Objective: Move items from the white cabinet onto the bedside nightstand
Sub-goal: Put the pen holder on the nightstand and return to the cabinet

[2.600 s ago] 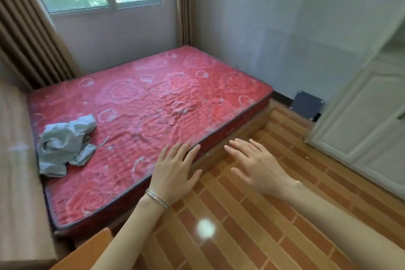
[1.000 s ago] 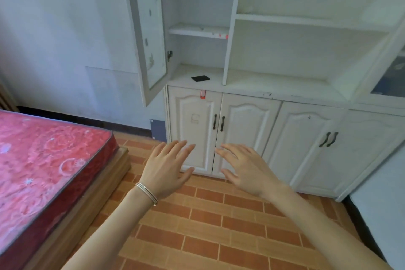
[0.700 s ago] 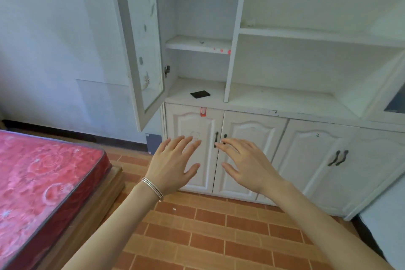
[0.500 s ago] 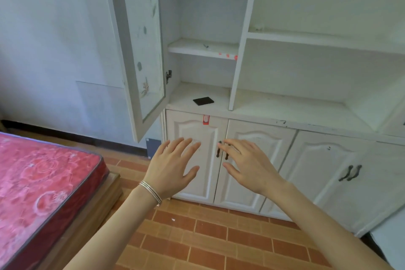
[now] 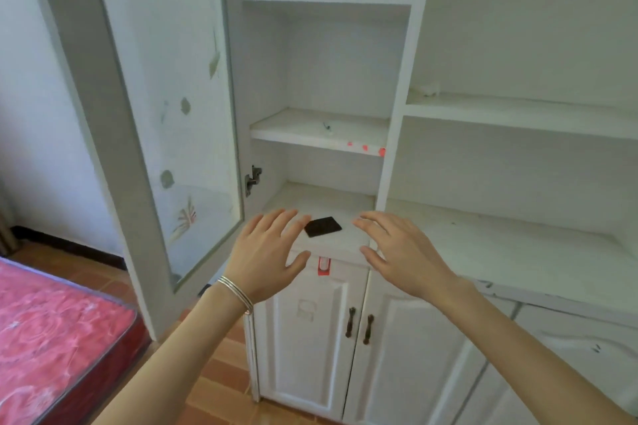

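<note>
A tall white-painted wooden cabinet point(image 5: 511, 162) fills most of the view, its open shelves lit softly and evenly. Its glass-paned door point(image 5: 179, 114), printed with faded leaves and flowers, stands swung open to the left on a metal hinge point(image 5: 253, 179). Below, panelled white lower doors point(image 5: 303, 355) carry dark metal handles point(image 5: 350, 322). Left of the cabinet runs a plain pale wall point(image 5: 38, 114) with a dark skirting board point(image 5: 69, 244) at its foot. The floor of orange-brown brick-pattern tiles point(image 5: 221, 379) meets a red patterned mattress point(image 5: 51, 338) at lower left.
</note>
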`<state>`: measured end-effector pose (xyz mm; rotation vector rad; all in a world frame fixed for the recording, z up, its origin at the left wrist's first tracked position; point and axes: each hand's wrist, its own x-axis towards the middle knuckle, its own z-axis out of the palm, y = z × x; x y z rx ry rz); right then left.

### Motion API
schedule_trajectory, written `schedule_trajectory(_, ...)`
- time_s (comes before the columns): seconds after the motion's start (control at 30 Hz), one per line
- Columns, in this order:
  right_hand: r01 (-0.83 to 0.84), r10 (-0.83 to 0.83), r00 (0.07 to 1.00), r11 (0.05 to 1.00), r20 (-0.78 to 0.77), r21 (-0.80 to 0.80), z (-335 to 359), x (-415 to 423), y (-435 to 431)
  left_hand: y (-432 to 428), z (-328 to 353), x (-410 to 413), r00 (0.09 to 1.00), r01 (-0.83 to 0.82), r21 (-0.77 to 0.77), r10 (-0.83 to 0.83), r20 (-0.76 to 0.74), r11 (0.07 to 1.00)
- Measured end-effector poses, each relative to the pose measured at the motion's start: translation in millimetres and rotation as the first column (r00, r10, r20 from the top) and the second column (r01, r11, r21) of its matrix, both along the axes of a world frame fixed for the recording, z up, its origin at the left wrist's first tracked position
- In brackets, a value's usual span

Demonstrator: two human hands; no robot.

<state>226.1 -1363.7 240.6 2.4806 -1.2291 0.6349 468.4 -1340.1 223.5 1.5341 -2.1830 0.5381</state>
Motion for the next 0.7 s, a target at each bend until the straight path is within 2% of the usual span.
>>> schedule_trajectory(0.33, -0.065, 0.065, 0.998, 0.998, -0.021, -0.019, 10, 6, -138, -126, 5, 4, 0.996, -0.088, 0.02, 0.088, 0.002, 0.996)
schedule_trajectory(0.5, -0.08, 0.083, 0.995, 0.996, 0.047, -0.049, 27, 21, -196, -195, 24, 6, 0.998, -0.069, -0.024, 0.068, -0.009, 0.997)
schedule_trajectory(0.7, -0.04, 0.042, 0.998, 0.997, 0.041, -0.063, 54, 42, -256, -273, 44, 12, 1.0, -0.023, -0.061, 0.023, -0.007, 0.998)
